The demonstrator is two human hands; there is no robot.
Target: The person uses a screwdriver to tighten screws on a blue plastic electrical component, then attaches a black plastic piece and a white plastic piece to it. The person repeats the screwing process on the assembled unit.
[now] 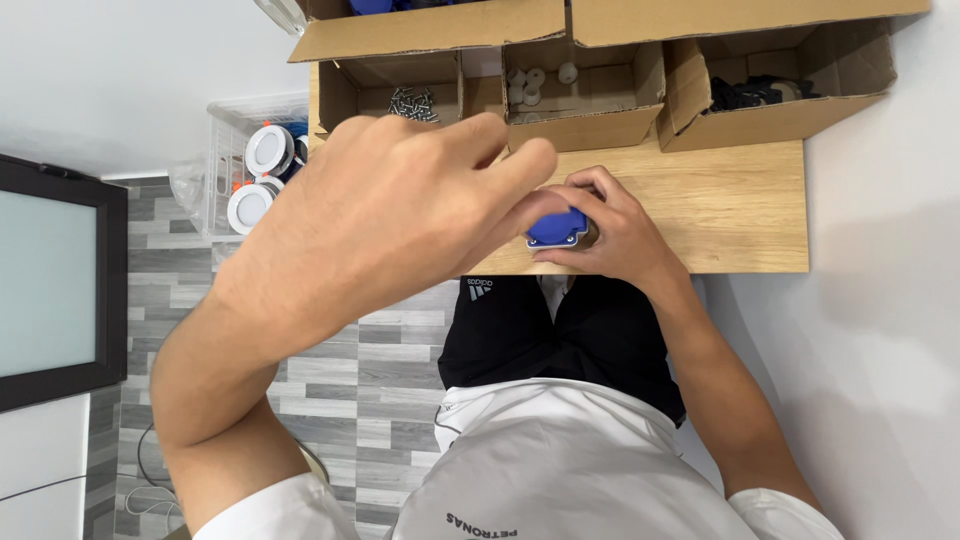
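Holding a small blue plastic part over the desk, both hands' fingers pinch it; likely light, rigid, best gripped by edges.

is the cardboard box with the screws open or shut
Open. The cardboard box has its top flap folded up and back, and the pile of screws lies exposed in its left compartment.
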